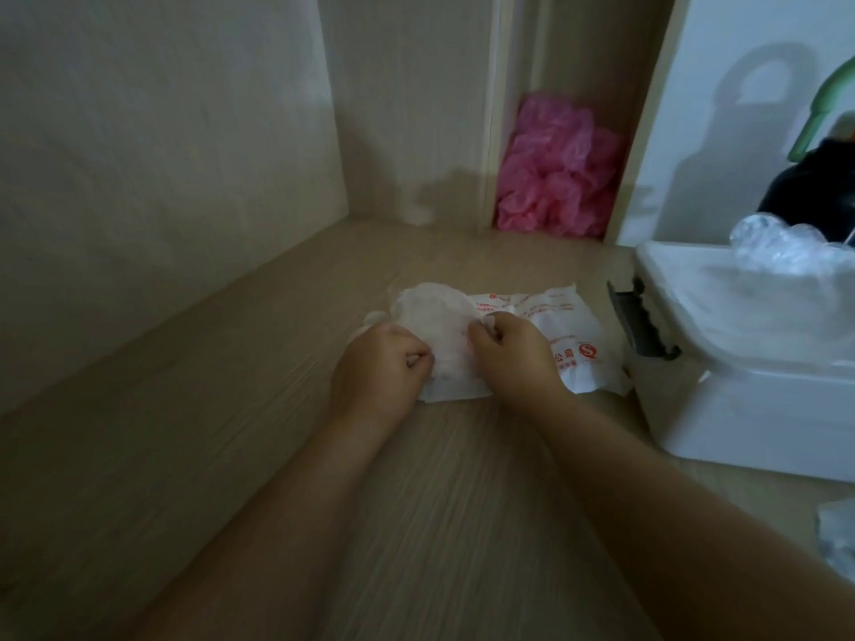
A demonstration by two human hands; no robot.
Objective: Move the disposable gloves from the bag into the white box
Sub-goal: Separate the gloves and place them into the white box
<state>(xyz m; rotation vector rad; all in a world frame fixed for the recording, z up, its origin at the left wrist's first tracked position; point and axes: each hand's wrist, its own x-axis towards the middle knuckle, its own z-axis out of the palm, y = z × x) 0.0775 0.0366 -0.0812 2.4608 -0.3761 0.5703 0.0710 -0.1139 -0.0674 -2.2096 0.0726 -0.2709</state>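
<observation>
A flat white plastic bag (562, 316) with red print lies on the wooden surface. A wad of clear disposable gloves (437, 323) sticks out of its left end. My left hand (381, 363) pinches the left side of the wad with curled fingers. My right hand (511, 351) pinches the wad's right side, lying over the bag. The white box (721, 400) stands open at the right, with clear gloves (782, 252) heaped inside it.
Pink crumpled plastic (557, 178) fills a narrow gap at the back. A dark hinge (641, 323) sticks out from the box's left side. A black object with a green handle (819, 173) stands behind the box. More clear plastic (839, 534) lies at the right edge.
</observation>
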